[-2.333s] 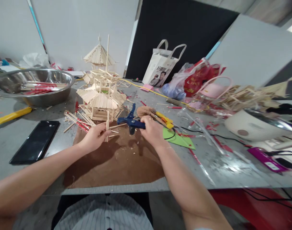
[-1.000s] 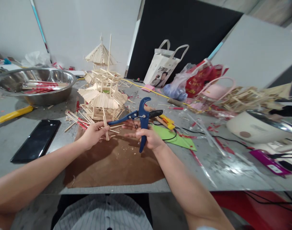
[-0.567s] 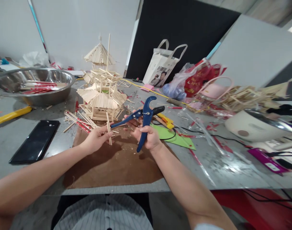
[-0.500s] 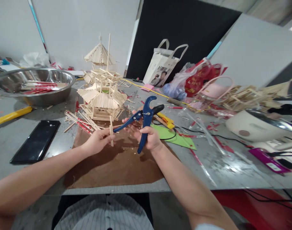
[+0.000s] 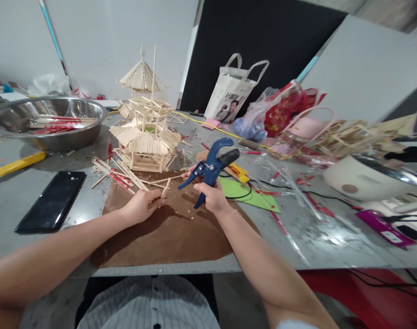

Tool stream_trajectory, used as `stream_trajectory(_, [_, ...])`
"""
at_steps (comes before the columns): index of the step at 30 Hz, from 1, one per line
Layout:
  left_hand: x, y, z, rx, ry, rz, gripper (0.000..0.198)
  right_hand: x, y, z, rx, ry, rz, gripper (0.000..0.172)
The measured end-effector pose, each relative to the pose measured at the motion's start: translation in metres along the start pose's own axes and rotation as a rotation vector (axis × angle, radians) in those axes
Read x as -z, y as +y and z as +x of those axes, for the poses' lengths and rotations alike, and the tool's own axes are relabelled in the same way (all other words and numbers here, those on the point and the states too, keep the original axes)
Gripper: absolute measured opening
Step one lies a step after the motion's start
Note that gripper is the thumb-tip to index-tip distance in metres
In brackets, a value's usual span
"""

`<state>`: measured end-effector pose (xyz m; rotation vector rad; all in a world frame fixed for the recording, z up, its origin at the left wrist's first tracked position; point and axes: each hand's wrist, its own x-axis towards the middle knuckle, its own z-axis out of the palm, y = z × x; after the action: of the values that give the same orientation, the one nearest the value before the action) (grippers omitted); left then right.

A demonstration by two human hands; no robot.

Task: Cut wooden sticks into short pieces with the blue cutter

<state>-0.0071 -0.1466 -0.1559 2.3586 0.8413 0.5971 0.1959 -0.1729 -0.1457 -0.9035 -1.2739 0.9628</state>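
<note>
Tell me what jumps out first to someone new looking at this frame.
The stick-built pagoda model at centre-left of the grey table, behind a brown mat. In front of it, the right hand grips a blue cutter, handles spread, while the left hand pinches a short wooden stick. A steel bowl holding red-wrapped sticks sits far left, a black phone nearer.

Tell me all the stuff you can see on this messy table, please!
blue cutter: one, blue, in right hand
wooden stick: one, pale, in left hand
stick tower: one, pale wood, behind brown mat
brown mat: one, brown, table front
metal bowl: one, silver, far left
phone: one, black, left
green paper: one, right of mat
white tote bag: one, at back
left hand: on mat
right hand: above mat
</note>
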Motion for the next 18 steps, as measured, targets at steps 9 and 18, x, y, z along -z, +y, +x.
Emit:
stream_trajectory(9, [0.004, 0.003, 0.0, 0.038, 0.025, -0.028, 0.024, 0.003, 0.002, -0.001, 0.273, 0.0, -0.903, 0.035])
stream_trajectory(18, [0.021, 0.005, 0.002, 0.092, 0.062, 0.094, 0.024, 0.007, 0.008, 0.003, 0.177, -0.033, -1.283, 0.044])
